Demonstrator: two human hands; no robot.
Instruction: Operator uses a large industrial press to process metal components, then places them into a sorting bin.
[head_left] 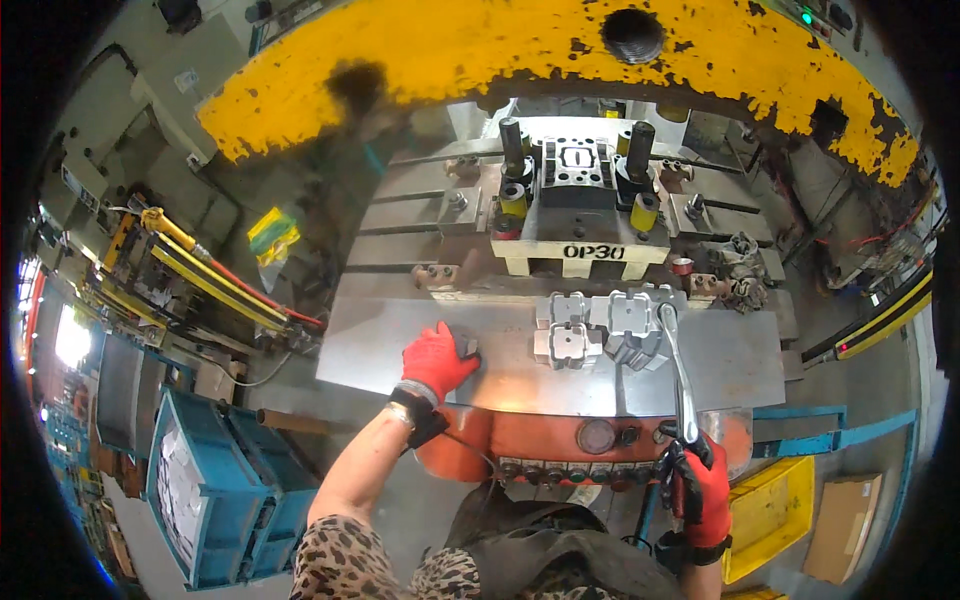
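Observation:
My right hand (706,488), in a red and black glove, is wrapped round the lower end of a long silver ratchet wrench (681,380). The wrench points away from me, its rounded head over the stacked metal parts. Toward the left of the steel plate (520,386), my left hand (438,361) has its gloved fingers curled. Something small and grey shows at those fingertips, too hidden to name. Several grey box-shaped metal parts (569,344) stand grouped on the plate, between the two hands and farther off.
Behind the plate stands a die set (568,225) with dark guide posts. A worn yellow press beam (480,55) spans above it. An orange panel with knobs (580,445) lies along the near edge. A blue bin (205,495) is at left, a yellow tray (772,515) at right.

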